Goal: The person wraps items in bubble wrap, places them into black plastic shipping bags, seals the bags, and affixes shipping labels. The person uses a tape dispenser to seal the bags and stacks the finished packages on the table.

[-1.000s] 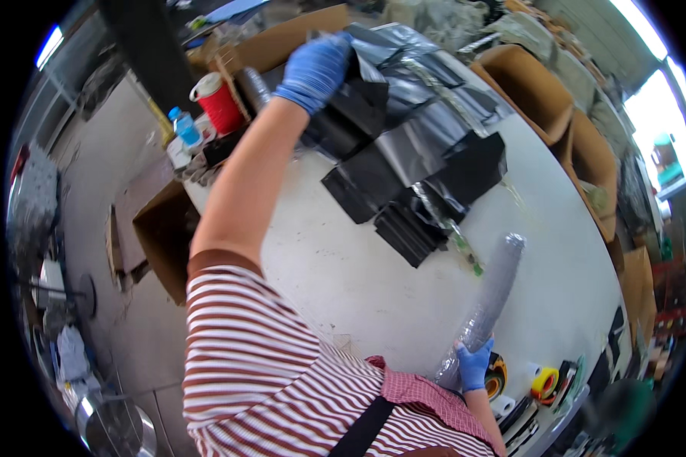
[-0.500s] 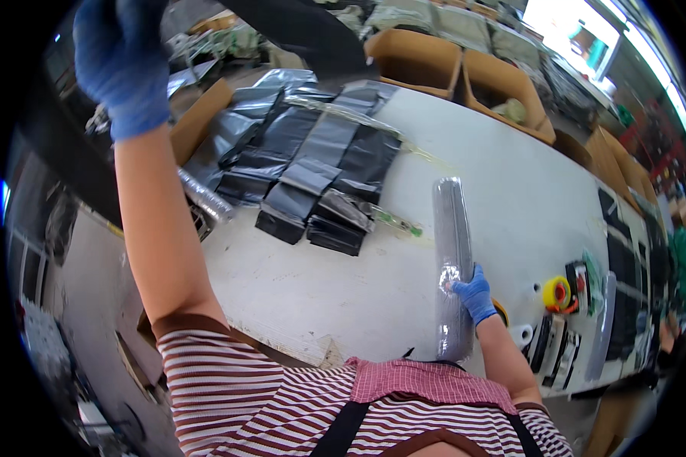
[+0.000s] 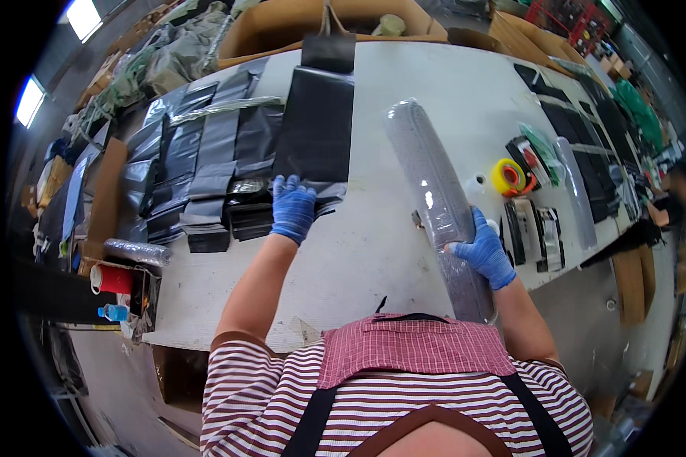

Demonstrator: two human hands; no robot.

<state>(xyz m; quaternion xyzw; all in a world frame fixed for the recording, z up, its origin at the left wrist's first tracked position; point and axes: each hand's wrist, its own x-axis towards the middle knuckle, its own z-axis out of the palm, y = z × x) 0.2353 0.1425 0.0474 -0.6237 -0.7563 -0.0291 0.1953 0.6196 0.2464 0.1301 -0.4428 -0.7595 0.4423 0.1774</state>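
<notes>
A long grey roll wrapped in clear film slants across the worktable, its near end by my apron. My right hand, in a blue glove, is closed round its right side towards the near end. A black plastic bag lies flat to the left of the roll, its far end near the cardboard boxes. On its near end rests my left hand, also blue-gloved, with fingers stretched out. Several stacks of folded black and grey bags spread out beside it on the left.
The white table carries yellow tape, dispensers and a thin clear-wrapped roll on the right. Open cardboard boxes line the far edge. A red spool and a small bottle sit off the left corner. Someone's arm shows far right.
My left hand has come down from the upper left onto the table, and the black bag now lies flat. The roll slants more, still in my right hand. The view has turned right.
</notes>
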